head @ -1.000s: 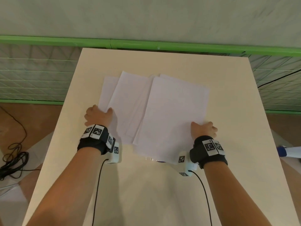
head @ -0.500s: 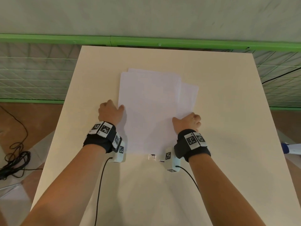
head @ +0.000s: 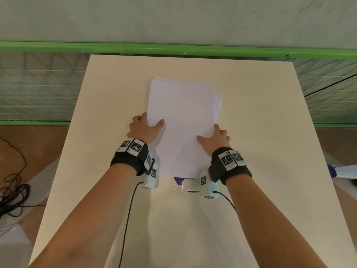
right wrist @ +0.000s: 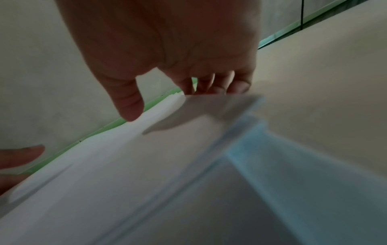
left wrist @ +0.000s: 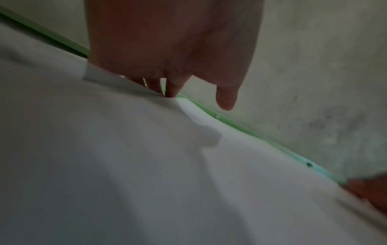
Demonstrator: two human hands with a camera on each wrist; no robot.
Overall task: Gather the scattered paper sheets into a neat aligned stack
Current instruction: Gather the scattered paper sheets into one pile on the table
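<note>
While both hands squeeze inward, the stack of white paper sheets (head: 181, 124) lies mid-table, nearer the far edge of the cream rectangular table (head: 260, 151); some sheets jut out at the far right. The left hand (head: 144, 128) pinches the stack's left edge, thumb on top; the right hand (head: 214, 140) grips the right edge likewise, probably to square it.

Left wrist view: fingers (left wrist: 171, 86) curl under the paper.

Right wrist view: fingers (right wrist: 209, 84) tuck beneath lifted, uneven sheets.

One paper stack (head: 181, 122) — two hands — one table (head: 251, 171).
</note>
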